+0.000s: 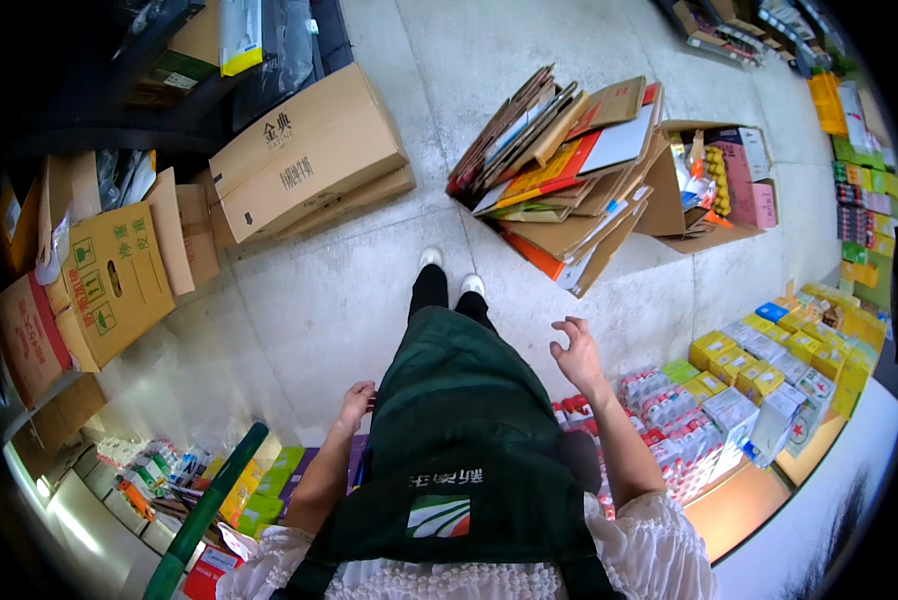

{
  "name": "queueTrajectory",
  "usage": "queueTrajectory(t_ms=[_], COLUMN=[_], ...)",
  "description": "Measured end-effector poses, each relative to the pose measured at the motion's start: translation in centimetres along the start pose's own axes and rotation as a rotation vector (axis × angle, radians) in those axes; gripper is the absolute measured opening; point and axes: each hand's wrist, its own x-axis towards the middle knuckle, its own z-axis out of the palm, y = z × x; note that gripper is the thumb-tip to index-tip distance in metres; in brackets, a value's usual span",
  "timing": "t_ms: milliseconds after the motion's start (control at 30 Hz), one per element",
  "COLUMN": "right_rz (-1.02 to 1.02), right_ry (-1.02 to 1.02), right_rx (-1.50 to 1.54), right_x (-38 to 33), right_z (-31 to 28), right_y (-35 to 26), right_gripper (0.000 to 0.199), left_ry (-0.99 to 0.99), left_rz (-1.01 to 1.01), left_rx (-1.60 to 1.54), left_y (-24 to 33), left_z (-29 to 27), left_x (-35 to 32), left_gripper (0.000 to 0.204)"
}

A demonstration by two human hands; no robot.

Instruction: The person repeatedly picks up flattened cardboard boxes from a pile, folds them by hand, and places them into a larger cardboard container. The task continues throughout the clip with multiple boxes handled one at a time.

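Note:
My left hand (356, 402) hangs beside the dark green apron (459, 400), its fingers loosely bent and nothing visible in them. Out to the right of the apron is my right hand (578, 356), its thumb and fingers apart and holding nothing. Ahead of it lies a leaning stack of flattened cardboard (594, 150), brown, red and white pieces together, out of its reach. A long brown carton (309, 155) rests on the floor ahead to the left.
An open box (659, 205) with mixed packages adjoins the cardboard stack. At left stands a yellow-brown carton (119, 280) near a red box (31, 335). Bottled drinks (669, 425) and yellow cartons (734, 362) line the right. A green pole (209, 510) slants at lower left.

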Motion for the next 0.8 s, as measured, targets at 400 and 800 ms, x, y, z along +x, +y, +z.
queueTrajectory(t_ms=[400, 800], right_rz=[0.341, 0.531], right_ry=[-0.083, 0.122], right_rx=[0.015, 0.178], right_x=[-3.9, -12.0], right_z=[2.7, 4.1], right_y=[-1.8, 2.4], right_gripper=[0.034, 0.039], left_ry=[-0.042, -0.078], left_rz=[0.275, 0.298], left_rx=[0.059, 0.223], left_y=[13.9, 20.2], left_z=[-11.1, -16.0], left_x=[4.3, 9.2], left_gripper=[0.03, 0.029])
